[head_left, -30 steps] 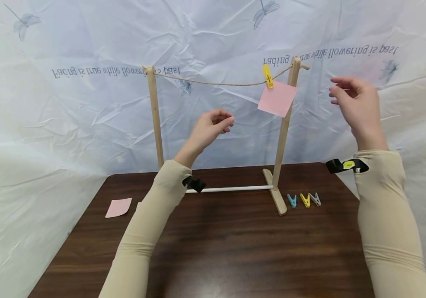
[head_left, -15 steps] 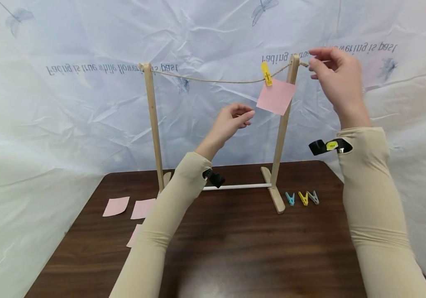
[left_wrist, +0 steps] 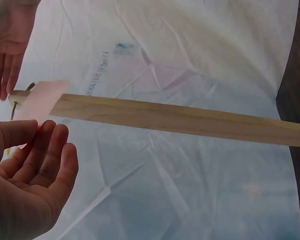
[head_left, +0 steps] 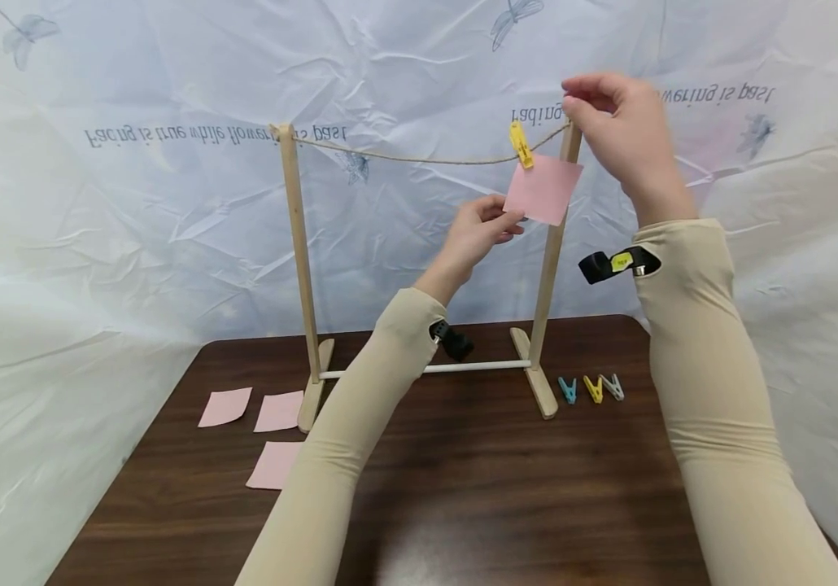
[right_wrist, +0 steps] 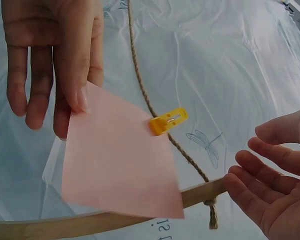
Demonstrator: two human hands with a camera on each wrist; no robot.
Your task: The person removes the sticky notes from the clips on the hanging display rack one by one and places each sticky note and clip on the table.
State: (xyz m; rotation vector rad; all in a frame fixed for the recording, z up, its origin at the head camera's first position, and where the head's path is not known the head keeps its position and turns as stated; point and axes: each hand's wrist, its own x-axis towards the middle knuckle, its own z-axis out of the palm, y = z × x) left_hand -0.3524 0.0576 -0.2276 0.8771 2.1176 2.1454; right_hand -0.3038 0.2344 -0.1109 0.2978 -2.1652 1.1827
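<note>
A square pink sticky note point(head_left: 542, 191) hangs tilted from a twine line point(head_left: 419, 161), held by a yellow clothespin point(head_left: 521, 146). My left hand point(head_left: 479, 229) pinches the note's lower left corner between thumb and fingers, and the right wrist view shows the thumb point(right_wrist: 80, 100) lying over that corner. Beside the top of the right wooden post point(head_left: 554, 244), my right hand point(head_left: 622, 134) is raised and hides the post's tip. In the right wrist view its fingers are loosely bent, with nothing between them, close to the clothespin point(right_wrist: 169, 121).
Several clothespins lie right of the stand's foot: a blue one point(head_left: 568, 391), a yellow one point(head_left: 594, 389) and a grey one point(head_left: 613, 387). On the table's left are pink notes point(head_left: 225, 407), one partly behind the left sleeve point(head_left: 346, 423). A white rod point(head_left: 477, 367) joins the stand's feet.
My left hand has moved right and up to the hanging note and taken its corner. The right hand has moved left and up toward the post top and clothespin.
</note>
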